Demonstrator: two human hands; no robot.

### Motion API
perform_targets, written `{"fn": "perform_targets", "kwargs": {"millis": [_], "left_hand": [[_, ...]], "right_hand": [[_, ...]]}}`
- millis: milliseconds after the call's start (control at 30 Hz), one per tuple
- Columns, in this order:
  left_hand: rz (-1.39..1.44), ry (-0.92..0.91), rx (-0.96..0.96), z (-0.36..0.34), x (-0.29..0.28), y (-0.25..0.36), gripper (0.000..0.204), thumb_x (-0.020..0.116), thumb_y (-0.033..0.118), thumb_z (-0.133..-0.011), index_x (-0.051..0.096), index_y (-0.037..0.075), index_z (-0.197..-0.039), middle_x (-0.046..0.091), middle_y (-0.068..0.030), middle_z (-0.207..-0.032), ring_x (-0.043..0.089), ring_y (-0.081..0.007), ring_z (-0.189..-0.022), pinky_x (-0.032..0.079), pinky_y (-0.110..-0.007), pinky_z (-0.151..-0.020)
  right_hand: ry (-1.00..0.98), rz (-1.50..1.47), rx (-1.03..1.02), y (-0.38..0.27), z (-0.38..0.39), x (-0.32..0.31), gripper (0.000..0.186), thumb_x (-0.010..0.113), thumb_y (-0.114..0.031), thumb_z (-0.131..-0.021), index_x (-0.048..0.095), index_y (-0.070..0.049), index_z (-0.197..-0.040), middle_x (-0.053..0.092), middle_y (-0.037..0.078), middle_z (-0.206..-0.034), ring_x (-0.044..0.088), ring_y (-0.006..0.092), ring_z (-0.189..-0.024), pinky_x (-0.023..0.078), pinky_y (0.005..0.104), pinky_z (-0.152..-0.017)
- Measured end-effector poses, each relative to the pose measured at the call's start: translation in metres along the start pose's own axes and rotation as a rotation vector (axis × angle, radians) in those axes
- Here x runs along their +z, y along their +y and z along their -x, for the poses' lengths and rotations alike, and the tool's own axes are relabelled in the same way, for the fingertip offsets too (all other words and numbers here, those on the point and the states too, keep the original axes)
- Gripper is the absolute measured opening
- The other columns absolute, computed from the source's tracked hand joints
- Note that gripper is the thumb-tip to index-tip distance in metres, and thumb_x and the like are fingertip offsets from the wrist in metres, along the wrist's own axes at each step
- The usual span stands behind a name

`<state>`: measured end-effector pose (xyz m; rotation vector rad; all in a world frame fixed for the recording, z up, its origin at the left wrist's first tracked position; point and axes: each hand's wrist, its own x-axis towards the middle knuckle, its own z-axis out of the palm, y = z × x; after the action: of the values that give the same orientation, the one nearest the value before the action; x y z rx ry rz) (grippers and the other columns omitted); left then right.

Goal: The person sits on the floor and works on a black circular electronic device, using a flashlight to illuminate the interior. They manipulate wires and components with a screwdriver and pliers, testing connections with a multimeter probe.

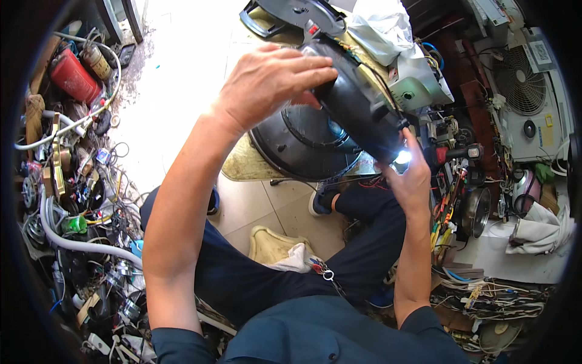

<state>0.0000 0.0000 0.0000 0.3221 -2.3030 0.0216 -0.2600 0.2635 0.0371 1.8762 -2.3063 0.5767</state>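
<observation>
The right hand [410,181] has its thumb and fingers closed around the lower end of a black shell [359,100], so it seems pinched there, though a bright light [402,158] hides the exact contact. The left hand [273,82] is laid over the upper part of the same shell, with its fingers stretched out and near together. Its thumb is mostly in shade, so I cannot tell if it squeezes or only steadies. The shell is between the two hands, tilted, and a thin black wire [377,76] goes along its side.

Just under the grip, a round black part [303,148] lies on a yellowish board [239,165]. Beyond the left hand there is a flat black cover [297,15], and beside it a white plastic bag [382,30].

From how these pieces lie, I judge that the taking apart is done at least partly: the shell is away from the cover, and its wire is exposed. Joining them is not done. Whether any repair inside is finished, I cannot see.

To the right of the grip is a red and black drill [456,153]; farther that way stands a fan [520,79]. Far to the left lies a red cylinder [76,76].
</observation>
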Motion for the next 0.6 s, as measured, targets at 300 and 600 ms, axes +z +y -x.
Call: {"fn": "perform_targets", "kwargs": {"millis": [300, 600], "left_hand": [[-0.006, 0.123, -0.016, 0.001, 0.007, 0.004, 0.056, 0.081, 0.033, -0.082, 0.071, 0.028, -0.137, 0.074, 0.0058, -0.135, 0.075, -0.0193, -0.114, 0.062, -0.034, -0.095], [-0.032, -0.026, 0.001, 0.015, -0.011, -0.003, 0.060, 0.078, 0.030, -0.085, 0.066, 0.021, -0.143, 0.070, 0.0020, -0.143, 0.073, -0.0212, -0.116, 0.059, -0.035, -0.093]], "right_hand": [[0.012, 0.019, 0.037, -0.002, -0.004, -0.006, 0.079, 0.090, -0.021, -0.081, 0.055, 0.000, -0.148, 0.070, 0.025, -0.131, 0.071, 0.0420, -0.116, 0.058, 0.0446, -0.097], [0.013, -0.645, 0.349, 0.063, -0.004, -0.007, 0.072, 0.078, -0.043, -0.097, 0.057, 0.001, -0.150, 0.072, 0.020, -0.133, 0.068, 0.0265, -0.124, 0.055, 0.0383, -0.100]]}}
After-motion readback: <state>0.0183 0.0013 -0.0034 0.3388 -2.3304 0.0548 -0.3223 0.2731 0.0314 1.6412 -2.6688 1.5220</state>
